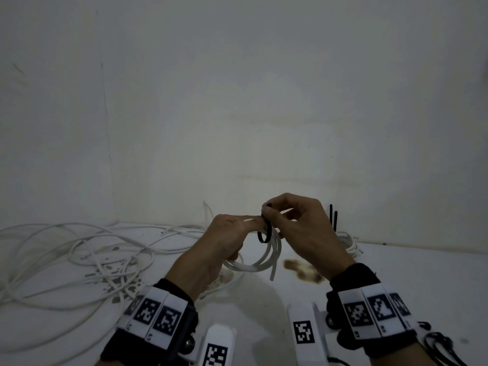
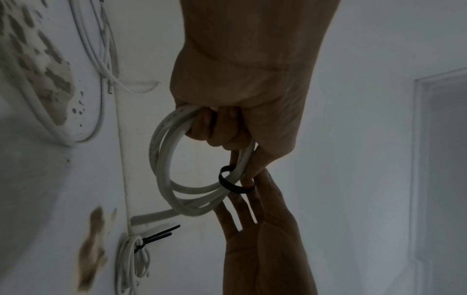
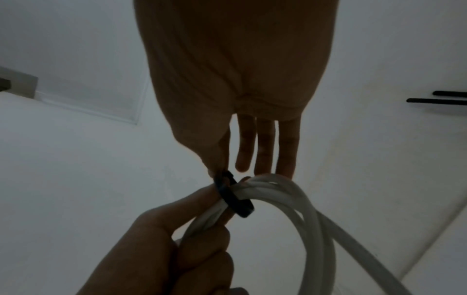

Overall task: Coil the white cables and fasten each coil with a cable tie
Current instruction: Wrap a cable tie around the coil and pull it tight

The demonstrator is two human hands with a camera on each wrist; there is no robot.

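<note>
Both my hands work above the tabletop (image 1: pixel 264 307): left hand (image 1: pixel 224 244) grips the coil (image 1: pixel 264 260), right hand (image 1: pixel 298 228) pinches the black tie (image 1: pixel 265 233) looped around it.

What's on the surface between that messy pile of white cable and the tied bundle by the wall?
A brown stain, in the head view.

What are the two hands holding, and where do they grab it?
The left hand grips the white cable coil at its upper side. The right hand pinches the black cable tie near its top end, looped around the coil.
</note>
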